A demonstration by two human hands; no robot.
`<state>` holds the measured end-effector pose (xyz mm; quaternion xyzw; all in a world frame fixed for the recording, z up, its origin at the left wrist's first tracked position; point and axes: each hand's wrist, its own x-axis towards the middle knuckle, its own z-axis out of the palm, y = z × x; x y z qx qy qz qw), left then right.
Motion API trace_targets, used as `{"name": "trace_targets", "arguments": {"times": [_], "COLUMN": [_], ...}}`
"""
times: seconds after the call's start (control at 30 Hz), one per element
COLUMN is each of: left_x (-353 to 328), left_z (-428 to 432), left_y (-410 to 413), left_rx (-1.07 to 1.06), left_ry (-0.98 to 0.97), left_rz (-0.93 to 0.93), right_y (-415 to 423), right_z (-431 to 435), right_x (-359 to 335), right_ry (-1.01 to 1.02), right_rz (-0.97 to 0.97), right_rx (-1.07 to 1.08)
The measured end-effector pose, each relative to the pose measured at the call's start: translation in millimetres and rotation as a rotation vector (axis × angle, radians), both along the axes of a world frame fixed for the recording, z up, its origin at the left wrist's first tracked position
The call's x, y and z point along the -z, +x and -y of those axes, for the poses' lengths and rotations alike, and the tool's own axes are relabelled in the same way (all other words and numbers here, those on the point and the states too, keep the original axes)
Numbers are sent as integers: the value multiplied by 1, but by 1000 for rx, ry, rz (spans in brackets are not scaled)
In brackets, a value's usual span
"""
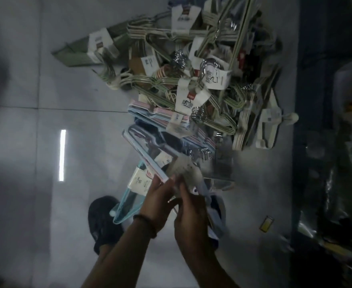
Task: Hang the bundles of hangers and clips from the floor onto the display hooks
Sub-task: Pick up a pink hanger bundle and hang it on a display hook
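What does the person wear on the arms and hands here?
Both forearms are bare, with no sleeves in view. The left hand and right hand have no gloves. A dark bracelet circles the left wrist; no rings can be made out.

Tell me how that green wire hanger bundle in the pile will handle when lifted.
The wire hanger bundle looks stiff and fairly heavy, many metal wires banded together. It probably snags: it lies tangled in the pile.

Black sandal (pixel 102 223) — small yellow box (pixel 266 223) well to its right
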<state>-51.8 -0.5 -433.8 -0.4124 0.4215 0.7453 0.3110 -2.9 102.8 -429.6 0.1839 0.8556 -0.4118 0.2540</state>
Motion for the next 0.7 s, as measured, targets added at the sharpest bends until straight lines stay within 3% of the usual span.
{"name": "trace_targets", "arguments": {"times": [0.07, 0.1, 0.17, 0.2, 0.27, 0.37, 0.43, 0.5, 0.6, 0.7], "left_x": [21, 35, 61, 68, 79, 98, 107, 107, 125, 142], "left_z": [17, 23, 32, 35, 41, 45, 43, 38, 34, 36], "left_y": [-14, -22, -29, -27, -18, -3, 2, 2, 4, 2], "left_rx": [78, 212, 471, 500, 460, 373, 361, 312, 207, 156], "left_ry": [-99, -256, -671, -784, -752, -618, -534, -476, -448, -419], "left_rz": [77, 86, 108, 119, 154, 156, 138, 123, 135, 173], "right_y": [-7, -8, -10, -10, -14, -26, -40, -51, -61, -57], "right_z": [11, 15, 18, 17, 4, -24, -36, -42, -40, -31], "right_x": [18, 29, 43, 45, 54, 72, 84, 95, 110, 124], "right_ry": [-120, -133, -6, 47, 126, 296, 151, -7, -81, -167], "right_rz": [128, 147, 115, 94, 0, 90, 359, 495, 443, 451], "right_rx": [27, 17, -245, -355, -398, -111, 8, -11, -41, 116]}}
